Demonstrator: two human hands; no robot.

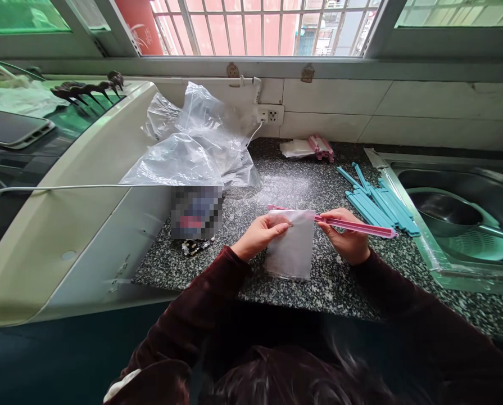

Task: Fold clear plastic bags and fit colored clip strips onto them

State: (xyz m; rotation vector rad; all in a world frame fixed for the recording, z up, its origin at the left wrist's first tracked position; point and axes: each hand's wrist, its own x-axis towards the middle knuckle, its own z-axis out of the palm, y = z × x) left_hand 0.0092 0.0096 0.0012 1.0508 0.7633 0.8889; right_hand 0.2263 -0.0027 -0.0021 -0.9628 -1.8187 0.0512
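My left hand (261, 235) pinches a small clear plastic bag (292, 247) near its upper left edge, thumb on the front. The bag hangs upright above the speckled counter (247, 289). Closed around a long pink strip, like a bag sealing clip (361, 226), is my right hand (346, 237). The strip runs sideways behind the bag's top edge, and its far left end shows past the bag. To the right, a loose pile of blue strips (380, 199) lies on the counter. Farther back rests a stack of clear bags (297, 148) with pink strips (321, 148) on it.
Crumpled clear plastic sheeting (196, 146) covers the back left. A sink (428, 270) with a pan (443, 208) inside is at the right. A white cable (78, 187) crosses on the left, near a cream appliance (95, 152). A wall socket (272, 115) sits behind.
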